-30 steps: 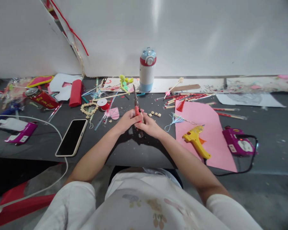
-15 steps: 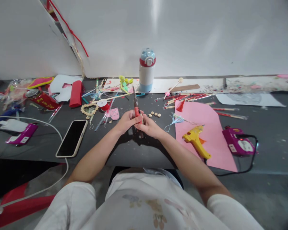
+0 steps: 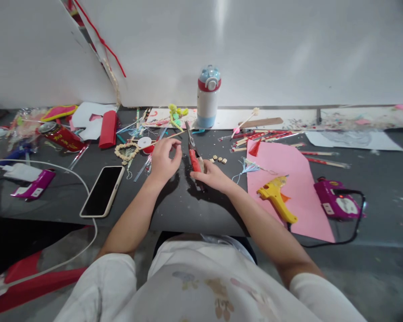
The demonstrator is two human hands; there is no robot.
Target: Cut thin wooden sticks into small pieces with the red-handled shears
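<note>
My right hand (image 3: 212, 175) is closed around the red handles of a pair of shears (image 3: 195, 161), whose long dark metal blades point up and away from me. To their left, my left hand (image 3: 164, 163) is raised off the tabletop, thumb and forefinger brought together in a pinch. Whatever lies between those fingertips is too small to make out. Several small pale wooden pieces (image 3: 219, 159) lie just beyond my right hand. A thin wooden stick (image 3: 178, 133) shows behind my left fingers. Partly covered by that hand is a ribbon spool (image 3: 144, 143).
A water bottle (image 3: 207, 98) stands at the back. On the left are a phone (image 3: 102, 192), a heart-shaped beaded ring (image 3: 126, 153) and a red can (image 3: 62, 137). A yellow glue gun (image 3: 277, 197) rests on pink paper (image 3: 309, 210), beside a purple power strip (image 3: 337, 199).
My left hand has come away from the shears and moved left and up. The shears stay in my right hand. The view has shifted slightly.
</note>
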